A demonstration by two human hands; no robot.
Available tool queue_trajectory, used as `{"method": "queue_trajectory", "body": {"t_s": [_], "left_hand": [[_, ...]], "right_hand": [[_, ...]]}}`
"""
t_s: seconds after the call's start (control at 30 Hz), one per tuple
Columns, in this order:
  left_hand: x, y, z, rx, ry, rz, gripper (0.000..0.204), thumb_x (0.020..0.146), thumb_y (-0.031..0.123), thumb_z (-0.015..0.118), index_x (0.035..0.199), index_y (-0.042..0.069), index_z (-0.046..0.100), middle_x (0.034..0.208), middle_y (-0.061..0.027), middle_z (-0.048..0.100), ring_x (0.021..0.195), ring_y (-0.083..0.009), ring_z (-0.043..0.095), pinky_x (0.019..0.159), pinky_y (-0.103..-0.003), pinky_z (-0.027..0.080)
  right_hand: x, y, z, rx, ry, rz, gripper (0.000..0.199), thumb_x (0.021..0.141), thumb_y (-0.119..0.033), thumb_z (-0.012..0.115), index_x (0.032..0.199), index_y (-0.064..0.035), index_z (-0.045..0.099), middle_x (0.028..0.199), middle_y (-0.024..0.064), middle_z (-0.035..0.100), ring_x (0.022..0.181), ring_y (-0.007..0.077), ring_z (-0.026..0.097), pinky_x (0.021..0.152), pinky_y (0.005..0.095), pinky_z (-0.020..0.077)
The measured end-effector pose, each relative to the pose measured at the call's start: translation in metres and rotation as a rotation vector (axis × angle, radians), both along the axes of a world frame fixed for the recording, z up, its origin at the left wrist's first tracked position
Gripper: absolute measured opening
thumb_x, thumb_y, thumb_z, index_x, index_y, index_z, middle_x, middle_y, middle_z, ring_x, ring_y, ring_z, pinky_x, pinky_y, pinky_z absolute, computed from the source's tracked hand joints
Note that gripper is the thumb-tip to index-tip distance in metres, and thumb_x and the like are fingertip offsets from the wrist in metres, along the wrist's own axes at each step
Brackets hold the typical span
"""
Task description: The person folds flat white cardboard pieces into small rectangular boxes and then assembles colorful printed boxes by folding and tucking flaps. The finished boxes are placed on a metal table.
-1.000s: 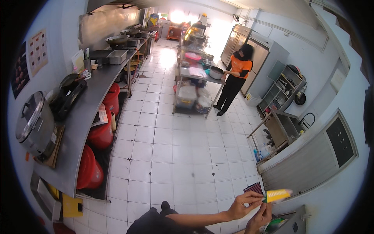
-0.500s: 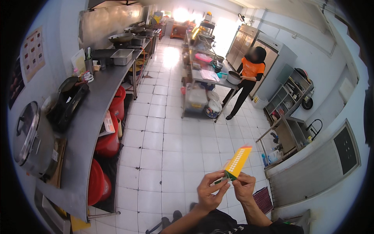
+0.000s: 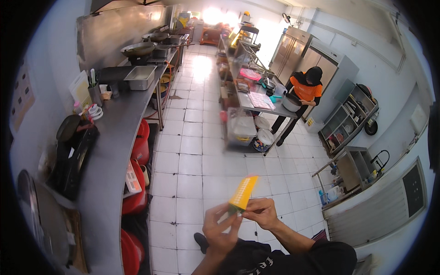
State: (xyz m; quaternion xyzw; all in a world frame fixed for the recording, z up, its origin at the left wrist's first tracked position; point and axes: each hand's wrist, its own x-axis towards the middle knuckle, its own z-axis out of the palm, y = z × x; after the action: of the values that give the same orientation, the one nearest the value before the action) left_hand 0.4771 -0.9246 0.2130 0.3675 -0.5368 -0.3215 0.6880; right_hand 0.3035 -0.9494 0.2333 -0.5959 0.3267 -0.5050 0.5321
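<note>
A small yellow carton [image 3: 244, 192] with rows of white marks and a green end is held up in front of me, tilted with its far end raised. My left hand [image 3: 221, 229] pinches its green lower end from the left, thumb and fingers closed on it. From the right, my right hand [image 3: 261, 213] grips the same end between thumb and fingertips. The carton's underside is hidden, and my left fingers are slightly blurred.
Along the left runs a steel counter [image 3: 107, 151] with a steel pan [image 3: 140, 78] and red bins [image 3: 140, 146] beneath. Ahead, a person in an orange shirt [image 3: 305, 87] holds a pot [image 3: 291, 102] at a steel table [image 3: 245, 98]. White floor tiles [image 3: 183, 156] lie between.
The carton and both my hands have shifted left in the picture. My view has moved, with the left counter appearing closer. The other person's head is bent lower.
</note>
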Motion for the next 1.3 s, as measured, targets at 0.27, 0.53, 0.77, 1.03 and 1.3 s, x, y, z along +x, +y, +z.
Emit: {"method": "queue_trajectory", "body": {"t_s": [0.27, 0.53, 0.77, 1.03, 1.3], "left_hand": [[0.062, -0.121, 0.004, -0.011, 0.204, 0.064, 0.016, 0.080, -0.011, 0.080, 0.094, -0.003, 0.078, 0.123, -0.0239, 0.062, 0.115, -0.0368, 0.068, 0.095, -0.045, 0.061], [0.117, -0.256, 0.004, -0.108, 0.097, -0.084, 0.021, 0.075, -0.006, 0.088, 0.093, 0.002, 0.079, 0.128, -0.0272, 0.067, 0.115, -0.0351, 0.071, 0.094, -0.038, 0.060], [0.184, -0.375, 0.028, -0.120, 0.102, -0.240, 0.021, 0.080, -0.002, 0.087, 0.090, 0.001, 0.069, 0.131, -0.0269, 0.066, 0.114, -0.0288, 0.071, 0.091, -0.034, 0.060], [0.222, -0.449, 0.029, 0.155, 0.591, -0.544, 0.024, 0.080, -0.006, 0.083, 0.088, 0.002, 0.061, 0.128, -0.0257, 0.068, 0.113, -0.0283, 0.069, 0.090, -0.034, 0.056], [0.215, -0.446, 0.031, 0.006, 0.168, -0.468, 0.022, 0.081, 0.011, 0.090, 0.088, 0.004, 0.070, 0.078, -0.0021, 0.063, 0.065, -0.0093, 0.052, 0.061, -0.025, 0.040]], "right_hand": [[0.082, -0.118, 0.002, 0.012, 0.036, -0.016, 0.026, 0.092, 0.011, 0.069, 0.117, 0.0054, 0.074, 0.111, 0.0211, 0.075, 0.102, 0.0217, 0.072, 0.090, 0.0307, 0.0574], [0.132, -0.206, 0.012, -0.034, -0.028, -0.114, 0.031, 0.093, 0.008, 0.066, 0.122, 0.0053, 0.072, 0.120, 0.0226, 0.073, 0.109, 0.0237, 0.072, 0.094, 0.0322, 0.0562], [0.186, -0.303, 0.031, -0.514, 0.621, -0.913, 0.042, 0.087, -0.004, 0.078, 0.127, 0.0015, 0.069, 0.104, 0.0137, 0.072, 0.100, 0.0235, 0.069, 0.092, 0.0325, 0.0513], [0.216, -0.389, 0.043, -0.109, 0.235, -0.876, 0.029, 0.096, -0.004, 0.072, 0.124, 0.0017, 0.071, 0.103, 0.0093, 0.075, 0.094, 0.0135, 0.067, 0.085, 0.0283, 0.0530], [0.236, -0.382, 0.020, -0.681, 0.769, -1.082, 0.033, 0.082, 0.011, 0.075, 0.110, -0.0078, 0.074, 0.103, 0.0171, 0.074, 0.088, 0.0303, 0.074, 0.076, 0.0363, 0.0595]]}}
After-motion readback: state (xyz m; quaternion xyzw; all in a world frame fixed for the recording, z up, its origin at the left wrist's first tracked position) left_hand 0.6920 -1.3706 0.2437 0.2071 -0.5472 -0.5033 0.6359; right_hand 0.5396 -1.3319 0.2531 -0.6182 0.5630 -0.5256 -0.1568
